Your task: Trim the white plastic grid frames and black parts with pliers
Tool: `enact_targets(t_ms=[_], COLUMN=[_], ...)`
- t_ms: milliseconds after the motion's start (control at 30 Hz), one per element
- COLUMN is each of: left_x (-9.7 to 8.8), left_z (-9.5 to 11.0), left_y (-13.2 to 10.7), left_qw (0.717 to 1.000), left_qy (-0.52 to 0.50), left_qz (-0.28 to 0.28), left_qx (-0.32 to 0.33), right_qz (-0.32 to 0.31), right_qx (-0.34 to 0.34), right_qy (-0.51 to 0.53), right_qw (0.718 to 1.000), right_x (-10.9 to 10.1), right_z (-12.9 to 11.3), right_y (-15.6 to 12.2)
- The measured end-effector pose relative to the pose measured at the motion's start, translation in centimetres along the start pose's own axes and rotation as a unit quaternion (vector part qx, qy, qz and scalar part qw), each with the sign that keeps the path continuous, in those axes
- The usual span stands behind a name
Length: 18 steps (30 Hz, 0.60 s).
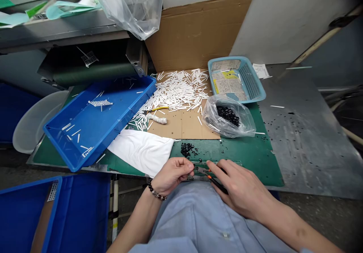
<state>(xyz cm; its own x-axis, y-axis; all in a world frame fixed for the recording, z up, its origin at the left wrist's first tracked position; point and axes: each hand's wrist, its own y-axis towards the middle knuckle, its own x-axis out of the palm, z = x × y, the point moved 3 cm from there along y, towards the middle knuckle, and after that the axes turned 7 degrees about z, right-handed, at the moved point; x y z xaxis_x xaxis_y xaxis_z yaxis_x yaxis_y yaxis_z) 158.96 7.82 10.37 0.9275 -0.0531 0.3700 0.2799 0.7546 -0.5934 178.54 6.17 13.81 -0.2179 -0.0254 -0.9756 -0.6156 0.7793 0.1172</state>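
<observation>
My right hand point(238, 185) is closed around a pair of nippers point(202, 170) with black and orange handles. Their jaws point left, toward my left hand point(177, 171), whose thumb and forefinger are pinched together. A small black piece point(194, 167) shows at those fingertips, right by the jaws; most of it is hidden. Just beyond the hands lies a small heap of shiny black pieces point(187, 149) on the green mat point(255, 160). A clear plastic bag point(246, 127) behind it holds many more black pieces. To the left of the heap lies a white cloth point(141, 149).
White sticks point(178, 90) are piled on cardboard point(193, 126), beside yellow-handled cutters point(159, 108). A light-blue basket point(259, 90) stands back right. A blue tray point(65, 134) lies at left, below a conveyor point(96, 71). Another blue bin point(82, 211) sits lower left.
</observation>
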Motion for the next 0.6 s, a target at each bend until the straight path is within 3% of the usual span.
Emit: enact_targets(t_ms=[600], left_x=[0.31], left_z=[-0.52], left_y=[0.34], left_qw=[0.997], left_qy=[0.070], left_qz=[0.015], left_qx=[0.017], right_qz=[-0.034], right_qx=[-0.018], right_qy=[-0.026], right_qw=[0.999], right_x=[0.03], right_z=[-0.02], right_y=[0.25])
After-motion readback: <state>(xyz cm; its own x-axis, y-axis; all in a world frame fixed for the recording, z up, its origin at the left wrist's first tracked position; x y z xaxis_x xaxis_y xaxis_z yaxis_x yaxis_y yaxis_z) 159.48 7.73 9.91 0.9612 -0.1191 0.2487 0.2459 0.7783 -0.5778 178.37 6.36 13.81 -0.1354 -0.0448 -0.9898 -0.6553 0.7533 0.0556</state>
